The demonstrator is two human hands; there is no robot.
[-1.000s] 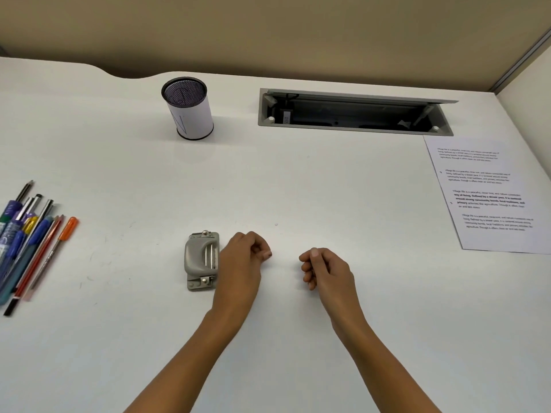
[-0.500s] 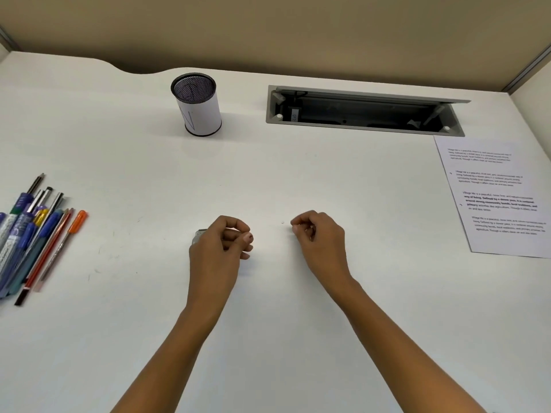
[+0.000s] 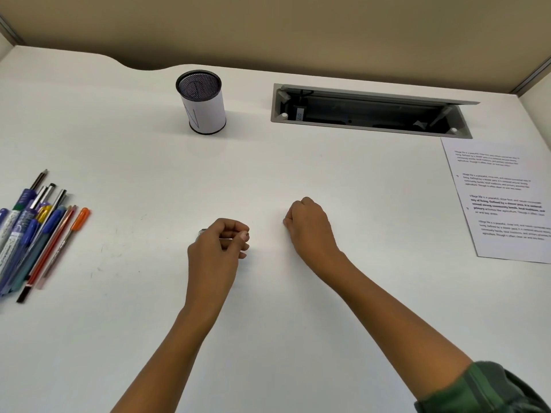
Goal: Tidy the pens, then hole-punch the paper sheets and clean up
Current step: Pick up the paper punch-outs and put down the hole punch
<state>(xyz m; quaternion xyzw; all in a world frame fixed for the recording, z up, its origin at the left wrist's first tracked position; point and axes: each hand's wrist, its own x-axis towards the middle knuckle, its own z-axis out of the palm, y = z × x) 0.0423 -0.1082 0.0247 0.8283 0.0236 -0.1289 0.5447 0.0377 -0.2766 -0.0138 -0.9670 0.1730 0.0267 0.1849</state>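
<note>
Several pens [image 3: 38, 231] lie side by side at the left edge of the white desk [image 3: 298, 323]. A mesh pen cup [image 3: 202, 102] wrapped in white paper stands upright at the back, with nothing in it. Printed paper sheets [image 3: 504, 201] lie at the far right. My left hand [image 3: 219, 248] hovers with curled fingers over the grey hole punch [image 3: 202, 232], of which only a sliver shows at its left side. My right hand [image 3: 310, 225] rests as a loose fist on the desk, apart from the punch, holding nothing.
An open grey cable tray [image 3: 369, 111] is sunk into the desk at the back right. A beige partition wall [image 3: 298, 31] runs behind the desk. A green sleeve [image 3: 489, 389] shows at the lower right.
My left hand has moved left over the hole punch, which is now almost fully hidden. My right hand has slid a little forward. The view has tilted slightly.
</note>
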